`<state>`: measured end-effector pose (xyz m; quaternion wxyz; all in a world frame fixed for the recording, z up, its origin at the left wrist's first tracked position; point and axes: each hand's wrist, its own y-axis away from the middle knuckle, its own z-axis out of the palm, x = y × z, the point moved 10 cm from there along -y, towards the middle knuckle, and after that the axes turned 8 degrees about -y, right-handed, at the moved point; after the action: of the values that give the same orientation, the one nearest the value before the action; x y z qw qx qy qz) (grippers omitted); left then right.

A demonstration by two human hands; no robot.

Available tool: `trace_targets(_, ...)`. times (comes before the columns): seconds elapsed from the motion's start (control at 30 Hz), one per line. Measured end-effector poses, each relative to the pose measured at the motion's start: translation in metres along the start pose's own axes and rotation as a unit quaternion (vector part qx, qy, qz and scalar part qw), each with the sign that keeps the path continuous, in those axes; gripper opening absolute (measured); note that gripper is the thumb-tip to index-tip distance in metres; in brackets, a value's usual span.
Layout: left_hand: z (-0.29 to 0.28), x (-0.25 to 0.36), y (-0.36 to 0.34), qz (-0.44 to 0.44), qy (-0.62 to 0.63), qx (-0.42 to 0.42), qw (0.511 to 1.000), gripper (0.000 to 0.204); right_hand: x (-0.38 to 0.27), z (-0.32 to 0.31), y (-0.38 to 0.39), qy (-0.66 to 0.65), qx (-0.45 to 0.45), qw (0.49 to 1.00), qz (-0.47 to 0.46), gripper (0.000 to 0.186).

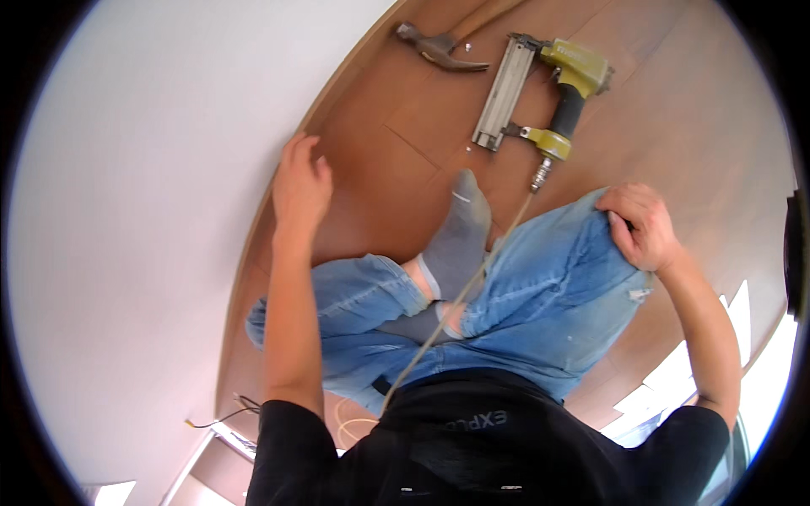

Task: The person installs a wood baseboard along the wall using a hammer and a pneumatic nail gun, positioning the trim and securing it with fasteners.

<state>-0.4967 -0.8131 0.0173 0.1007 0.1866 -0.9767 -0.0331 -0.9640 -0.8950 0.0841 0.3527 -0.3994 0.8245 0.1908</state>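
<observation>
My left hand is at the skirting board along the foot of the white wall. Its fingers are slightly bent and apart, with nothing seen in them. My right hand rests on the knee of my blue jeans, fingers curved over the denim and holding no tool. Beyond my legs, a yellow-green pneumatic nail gun with a black grip and silver magazine lies on the wooden floor. A thin air hose runs from its fitting across my crossed legs. Neither hand touches the gun.
A claw hammer with a wooden handle lies at the far side, near the wall. Brown floorboards spread around me. Dark cable ends stick out by the wall at lower left. White flat pieces lie beyond my right arm.
</observation>
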Motion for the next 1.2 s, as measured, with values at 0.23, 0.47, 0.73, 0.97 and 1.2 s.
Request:
trace_targets(0.23,0.001,-0.035,0.125,-0.073,0.125,-0.074,0.987,0.031,-0.007,0.007,0.004,0.034,-0.011,0.999,0.02,0.015)
trace_targets(0.47,-0.012,0.03,0.196,0.013,0.196,-0.09,0.976,0.031,0.034,0.019,0.006,0.102,-0.026,0.953,0.284,0.035)
trace_targets(0.73,-0.067,-0.004,0.229,-0.057,0.215,-0.044,0.974,0.029,0.184,0.022,-0.056,-0.129,0.292,0.826,0.465,0.07)
trace_targets(0.97,-0.066,-0.106,0.293,-0.191,0.263,-0.006,0.946,0.024,0.157,0.061,-0.095,-0.066,0.313,0.838,0.442,0.052)
trace_targets(1.2,-0.054,0.002,0.167,-0.008,0.2,0.0,0.98,0.025,0.12,0.069,-0.092,-0.541,0.359,0.696,0.305,0.024)
